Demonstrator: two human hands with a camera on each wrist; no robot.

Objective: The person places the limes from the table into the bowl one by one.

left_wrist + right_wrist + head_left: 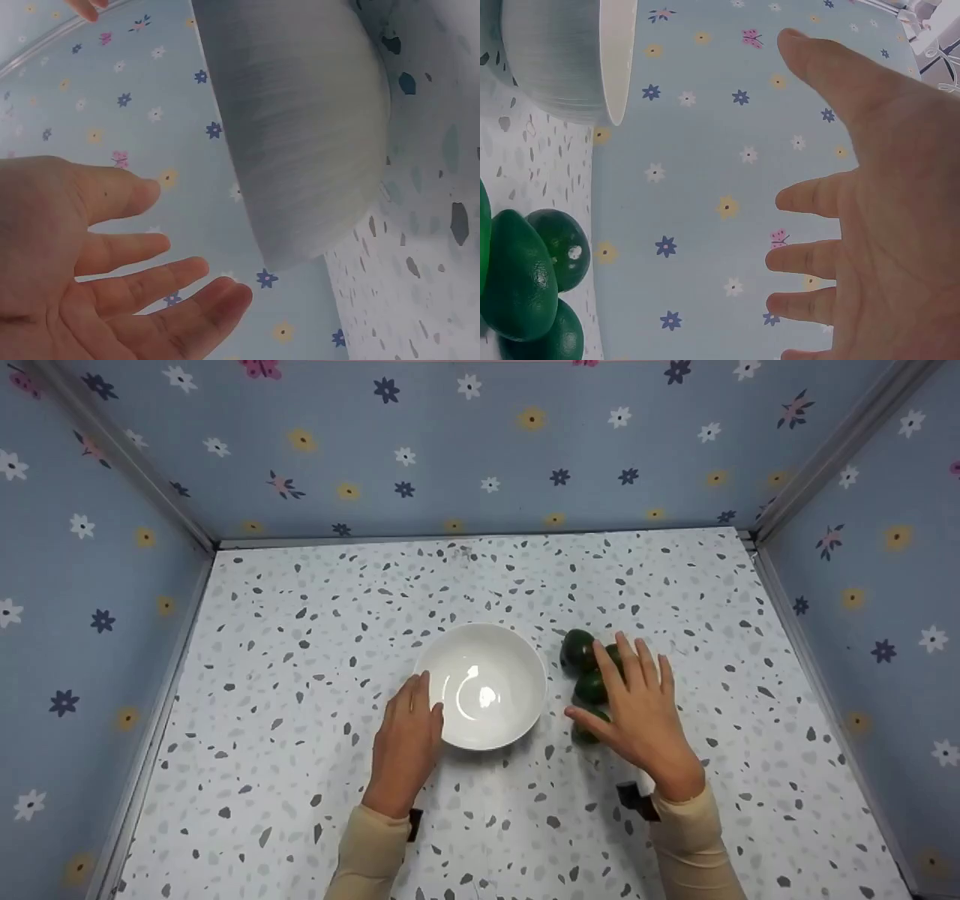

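Observation:
A white bowl [491, 660] stands upright on the speckled tabletop, and nothing lies inside it. My left hand [405, 742] is at the bowl's left side, its fingertips overlapping the rim in the head view. In the left wrist view, the fingers [154, 289] are extended and apart from the bowl's outer wall [300, 135]. To the right of the bowl lie several glossy dark green avocados [577, 651] in a tight group. My right hand [641, 712] hovers over them with fingers and thumb spread, partly hiding them. Its palm is bare in the right wrist view, beside the avocados [517, 277].
Blue flowered panels [480, 450] wall in the back, left and right of the tabletop [300, 607]. Grey strips [199, 525] run along the corners. A dark strap piece [637, 801] shows at the right wrist.

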